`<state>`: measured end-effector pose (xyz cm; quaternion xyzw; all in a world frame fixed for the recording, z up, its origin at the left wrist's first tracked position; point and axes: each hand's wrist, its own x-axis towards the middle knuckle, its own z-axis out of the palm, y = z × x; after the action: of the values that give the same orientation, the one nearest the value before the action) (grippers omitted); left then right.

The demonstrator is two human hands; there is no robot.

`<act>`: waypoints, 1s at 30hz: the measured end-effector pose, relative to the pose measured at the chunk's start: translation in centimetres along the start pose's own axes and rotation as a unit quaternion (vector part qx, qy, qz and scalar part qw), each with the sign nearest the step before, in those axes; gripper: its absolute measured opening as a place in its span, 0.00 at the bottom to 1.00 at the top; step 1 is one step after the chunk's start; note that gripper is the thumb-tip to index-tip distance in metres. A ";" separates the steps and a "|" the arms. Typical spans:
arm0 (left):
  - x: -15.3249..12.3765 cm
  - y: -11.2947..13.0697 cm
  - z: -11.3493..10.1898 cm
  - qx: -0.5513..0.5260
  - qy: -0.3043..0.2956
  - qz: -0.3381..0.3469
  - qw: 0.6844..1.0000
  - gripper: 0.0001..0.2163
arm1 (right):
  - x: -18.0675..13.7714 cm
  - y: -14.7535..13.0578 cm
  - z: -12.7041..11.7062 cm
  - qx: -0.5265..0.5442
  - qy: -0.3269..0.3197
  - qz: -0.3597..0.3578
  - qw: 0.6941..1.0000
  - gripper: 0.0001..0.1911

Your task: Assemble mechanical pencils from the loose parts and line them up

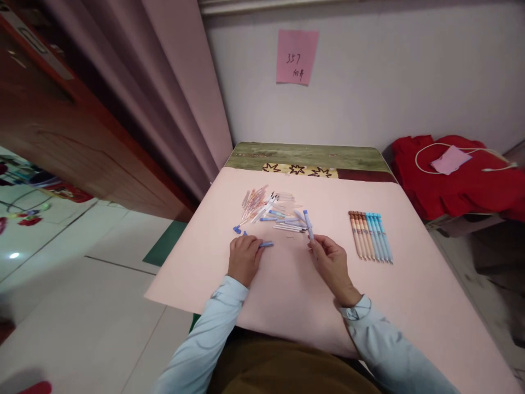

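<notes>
From my end of the feed I take the pile as my landmark; it lies loose on the pink sheet over the tabletop, its thin sticks crossing one another; I judge that this loose spread leaves single pieces easy to pick out.

My right hand is just beside the pile's near right edge, thumb and fingers pinched on the lower end of a blue pen; the pen stands tilted up and away from the palm; I take this end grip as a way to leave most of the barrel free and in view.

My left hand is just on the near side of the pile, palm down, and looks closed on a blue stick; one end pokes out past the thumb, and the rest is hidden under the fingers; it seems held low for steadiness.

Small blue caps lie at the pile's near left edge, just beyond the left hand; the row is right of the pile and well apart from it, brown tops beside blue tops, tips toward me; side by side like that, each pen shows plainly, likely on purpose.
</notes>
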<state>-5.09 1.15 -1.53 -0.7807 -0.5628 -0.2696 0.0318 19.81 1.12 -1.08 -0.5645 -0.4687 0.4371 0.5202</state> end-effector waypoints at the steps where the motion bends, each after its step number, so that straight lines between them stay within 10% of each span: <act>1: 0.0 0.0 0.1 -0.004 0.001 0.003 1.000 0.08 | 0.0 0.0 0.0 -0.005 -0.002 -0.004 1.000 0.19; 30: 0.5 0.4 0.9 -0.011 0.078 -0.042 0.996 0.10 | -0.4 0.6 -0.2 -0.036 -0.036 -0.036 0.998 0.19</act>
<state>-4.22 1.76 -1.99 -0.7337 -0.5877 -0.3364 0.0557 19.97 0.63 -1.70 -0.5496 -0.5228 0.4209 0.4974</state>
